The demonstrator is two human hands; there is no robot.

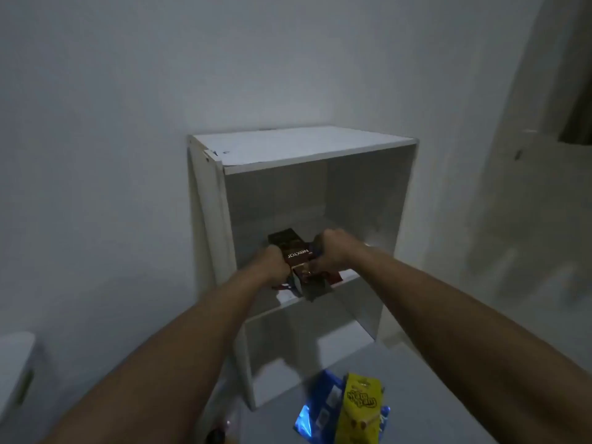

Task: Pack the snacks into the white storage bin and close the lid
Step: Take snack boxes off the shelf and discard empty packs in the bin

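Both my arms reach into the upper compartment of a white shelf unit (307,145). My left hand (272,264) and my right hand (333,254) are closed around a bundle of brown snack packs (293,248) lying on the middle shelf board; one pack reads "Nextar". Further dark wrappers hang below the hands at the shelf's front edge. On the floor near me lie a yellow snack pack (360,408) and a blue snack bag (320,408) under it. A rounded white object (14,366) shows at the left edge; whether it is the storage bin I cannot tell.
The shelf unit stands against a white wall, its lower compartment (301,347) open to the front. A white door or wall panel (528,219) rises on the right. A dark small object (216,435) lies at the bottom edge. The floor is grey.
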